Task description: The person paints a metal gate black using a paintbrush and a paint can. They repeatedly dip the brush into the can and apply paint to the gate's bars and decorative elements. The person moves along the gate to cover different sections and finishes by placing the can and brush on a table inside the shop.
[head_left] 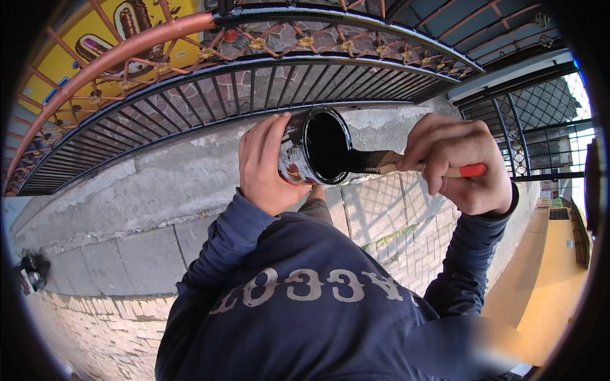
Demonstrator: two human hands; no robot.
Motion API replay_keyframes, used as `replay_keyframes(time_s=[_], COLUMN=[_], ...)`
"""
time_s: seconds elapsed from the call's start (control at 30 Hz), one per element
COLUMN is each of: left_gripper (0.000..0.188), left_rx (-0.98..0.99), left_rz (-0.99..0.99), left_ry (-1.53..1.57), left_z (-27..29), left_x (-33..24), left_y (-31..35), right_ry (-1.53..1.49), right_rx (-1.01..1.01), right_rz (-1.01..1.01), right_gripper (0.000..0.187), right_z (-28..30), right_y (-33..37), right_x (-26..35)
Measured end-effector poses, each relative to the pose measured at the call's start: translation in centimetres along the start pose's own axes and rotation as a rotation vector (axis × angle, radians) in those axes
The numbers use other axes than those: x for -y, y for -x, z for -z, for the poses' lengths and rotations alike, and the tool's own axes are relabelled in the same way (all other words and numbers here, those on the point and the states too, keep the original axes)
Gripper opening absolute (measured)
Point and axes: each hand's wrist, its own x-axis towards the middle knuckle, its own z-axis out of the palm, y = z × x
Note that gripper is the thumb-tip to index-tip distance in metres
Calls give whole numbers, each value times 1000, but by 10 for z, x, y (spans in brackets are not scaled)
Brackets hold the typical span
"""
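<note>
A round can (294, 159) of black paint (325, 143) is up off the ground, in front of the person's chest. Its open top shows, with a messy black rim. The outside has black and pale smears and a bit of red and yellow.

The left hand (262, 164) is curved around the left side of the can and holds it, with the fingers near the rim. A flat brush (381, 162) has its black, wet-looking bristles at the right edge of the can's mouth. The right hand (460, 162) is curled closed around the brush's handle, and the red end pokes out.

Below is the person's dark blue sweatshirt (298, 336) with pale letters. Under the can is a gray walkway (149, 257) of big slabs. A dark bundle (35, 272) lies by its left end.

Past the can stands a black fence (318, 59) with a copper-colored rail (114, 58) at the left. A yellow board (135, 22) is behind it. Far right are a black gate (524, 140) and an orange-yellow wall (553, 273).
</note>
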Motion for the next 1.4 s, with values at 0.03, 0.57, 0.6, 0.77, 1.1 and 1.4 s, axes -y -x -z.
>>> replay_keyframes(time_s=[0.03,0.57,0.6,0.77,1.1,1.4], left_gripper=[107,102,104,105,112,112], left_rx=[-10,20,9,34,38,-27], left_rz=[11,-62,-59,-26,4,197], left_ry=[5,-21,-13,-74,-94,-6], left_z=[0,2,3,9,18,-4], left_x=[0,-7,-7,-3,-3,-5], left_y=[0,3,4,8,1,-2], right_ry=[21,-30,-15,-281,-373,-807], right_rx=[-23,-359,-385,-632,-655,-843], right_rz=[13,-304,-307,-399,-372,-204], right_gripper=[20,16,17,16,14,13], right_z=[-2,-38,-40,-48,-56,-48], right_y=[0,28,28,31,33,65], right_x=[-1,2,1,3,-18,-83])
